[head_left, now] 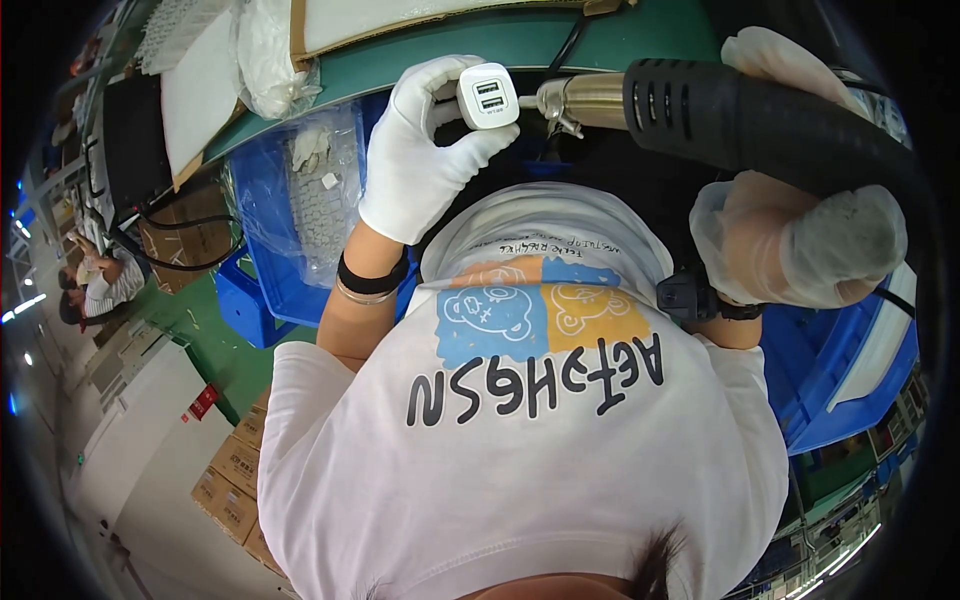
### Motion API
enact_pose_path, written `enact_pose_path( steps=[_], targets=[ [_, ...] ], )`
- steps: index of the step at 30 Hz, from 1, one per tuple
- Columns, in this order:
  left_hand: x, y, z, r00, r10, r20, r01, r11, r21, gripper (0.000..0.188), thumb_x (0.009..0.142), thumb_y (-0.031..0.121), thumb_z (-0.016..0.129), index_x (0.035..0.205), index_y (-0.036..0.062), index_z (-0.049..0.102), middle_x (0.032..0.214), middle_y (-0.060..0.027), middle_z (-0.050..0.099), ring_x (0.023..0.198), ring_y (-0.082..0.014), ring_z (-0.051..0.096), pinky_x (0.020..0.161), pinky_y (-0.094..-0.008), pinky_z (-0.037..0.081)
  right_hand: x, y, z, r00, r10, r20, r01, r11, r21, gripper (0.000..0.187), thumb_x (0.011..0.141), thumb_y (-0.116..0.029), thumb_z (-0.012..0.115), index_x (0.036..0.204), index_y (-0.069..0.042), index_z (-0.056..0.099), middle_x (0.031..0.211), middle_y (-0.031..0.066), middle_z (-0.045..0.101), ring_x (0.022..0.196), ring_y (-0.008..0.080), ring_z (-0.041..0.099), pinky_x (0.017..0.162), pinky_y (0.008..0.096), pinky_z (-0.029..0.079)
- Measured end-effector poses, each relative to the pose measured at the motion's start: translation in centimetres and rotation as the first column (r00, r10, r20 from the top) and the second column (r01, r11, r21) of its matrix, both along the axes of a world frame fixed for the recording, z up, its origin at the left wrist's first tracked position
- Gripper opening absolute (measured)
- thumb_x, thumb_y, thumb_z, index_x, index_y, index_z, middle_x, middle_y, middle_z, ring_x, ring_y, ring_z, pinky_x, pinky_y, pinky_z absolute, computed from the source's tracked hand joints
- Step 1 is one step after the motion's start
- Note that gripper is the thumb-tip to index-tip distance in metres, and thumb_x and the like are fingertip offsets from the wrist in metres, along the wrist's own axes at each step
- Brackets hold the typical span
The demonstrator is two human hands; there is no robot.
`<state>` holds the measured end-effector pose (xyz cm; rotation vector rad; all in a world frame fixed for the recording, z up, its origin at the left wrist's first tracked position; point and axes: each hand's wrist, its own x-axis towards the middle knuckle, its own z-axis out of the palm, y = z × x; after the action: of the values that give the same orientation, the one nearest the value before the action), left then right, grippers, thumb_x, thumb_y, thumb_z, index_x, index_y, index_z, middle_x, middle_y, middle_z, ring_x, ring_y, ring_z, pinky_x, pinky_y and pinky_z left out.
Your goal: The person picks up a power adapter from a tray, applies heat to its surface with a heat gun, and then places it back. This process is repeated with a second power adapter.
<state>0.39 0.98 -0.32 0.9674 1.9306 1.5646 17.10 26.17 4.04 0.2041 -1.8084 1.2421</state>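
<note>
My left hand [420, 150], in a white fabric glove, pinches a small white dual-port USB charger [488, 97] between thumb and fingers. The face with the two ports is turned up toward me. My right hand [800, 240], in a thin translucent glove, is wrapped round the black body of a hot air gun [690, 110]. Its metal nozzle points left at the charger's right side. Whether the tip touches the charger I cannot tell. Part of the right hand is hidden behind the gun.
A green-topped workbench [400, 55] runs along the far side. Under its left end a blue bin [265, 200] holds small white parts in clear plastic. Another blue bin [800, 400] stands at the right. Cardboard boxes [235, 465] are stacked at lower left. A person [115, 280] sits farther off.
</note>
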Motion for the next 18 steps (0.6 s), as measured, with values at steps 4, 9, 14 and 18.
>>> enact_pose_path(
  steps=[4,9,14,18],
  targets=[
    [0.1,0.2,0.1,1.000,0.012,0.012,-0.012,1.000,-0.009,0.056,0.069,-0.001,0.077,0.118,0.0033,0.049,0.116,-0.0074,0.056,0.104,-0.0175,0.059,0.091,-0.0316,0.050,-0.2,-0.3,0.0,1.000,0.013,-0.012,-0.013,1.000,0.000,0.073,0.088,-0.062,0.044,0.092,0.006,0.070,0.088,0.0208,0.069,0.080,0.0285,0.069,0.079,0.0377,0.056],
    [0.2,0.3,0.1,0.999,0.033,0.034,-0.033,0.999,-0.003,0.056,0.069,-0.001,0.078,0.117,0.0030,0.050,0.115,-0.0067,0.058,0.103,-0.0164,0.059,0.091,-0.0310,0.050,-1.0,-1.7,0.5,0.999,0.030,-0.025,-0.030,1.000,0.000,0.071,0.088,-0.061,0.044,0.092,0.006,0.069,0.088,0.0209,0.069,0.080,0.0285,0.069,0.079,0.0377,0.057],
    [0.3,0.4,0.1,0.997,0.061,0.050,-0.061,0.998,-0.002,0.057,0.068,0.000,0.079,0.117,0.0029,0.050,0.114,-0.0065,0.058,0.102,-0.0160,0.059,0.091,-0.0311,0.050,-2.0,-1.9,0.4,0.998,0.043,-0.037,-0.043,0.999,0.003,0.070,0.088,-0.060,0.045,0.093,0.006,0.069,0.088,0.0210,0.069,0.080,0.0285,0.069,0.079,0.0377,0.057],
    [0.1,0.1,-0.3,0.998,0.058,0.029,-0.059,0.998,0.037,0.059,0.067,0.001,0.080,0.117,0.0033,0.049,0.113,-0.0063,0.058,0.102,-0.0161,0.059,0.091,-0.0316,0.050,-0.9,-1.8,0.6,0.997,0.063,-0.048,-0.063,0.998,0.005,0.069,0.089,-0.059,0.045,0.093,0.006,0.069,0.088,0.0211,0.069,0.080,0.0284,0.069,0.078,0.0376,0.057]
  ],
)
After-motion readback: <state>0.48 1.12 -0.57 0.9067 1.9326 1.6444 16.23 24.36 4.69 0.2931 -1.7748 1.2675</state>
